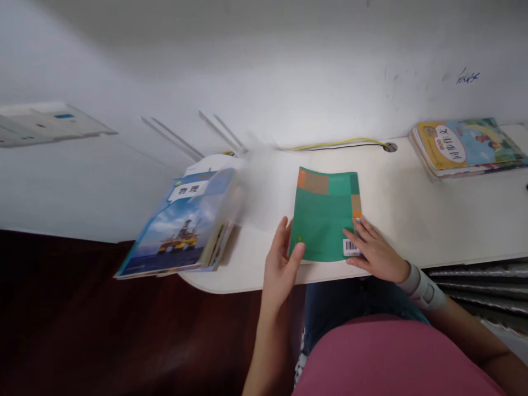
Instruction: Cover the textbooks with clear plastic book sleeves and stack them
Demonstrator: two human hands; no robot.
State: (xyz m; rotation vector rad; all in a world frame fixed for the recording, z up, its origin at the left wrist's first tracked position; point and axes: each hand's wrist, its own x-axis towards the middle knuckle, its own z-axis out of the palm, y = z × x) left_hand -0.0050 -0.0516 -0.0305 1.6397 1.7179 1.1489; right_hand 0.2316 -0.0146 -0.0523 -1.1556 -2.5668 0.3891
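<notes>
A green book (324, 214) lies back cover up on the white desk (416, 209), a barcode at its near right corner. My left hand (280, 264) grips its near left corner, thumb on top of the cover and fingers along the edge. My right hand (373, 250) rests on the near right corner, fingers spread flat over the barcode. A white band sits on my right wrist.
A stack of books topped by a blue one showing an oil rig (181, 231) lies at the desk's left end. Another stack with a colourful cover (466, 146) sits at the back right. A yellow cable (338, 144) runs to a desk hole. Dark floor lies left.
</notes>
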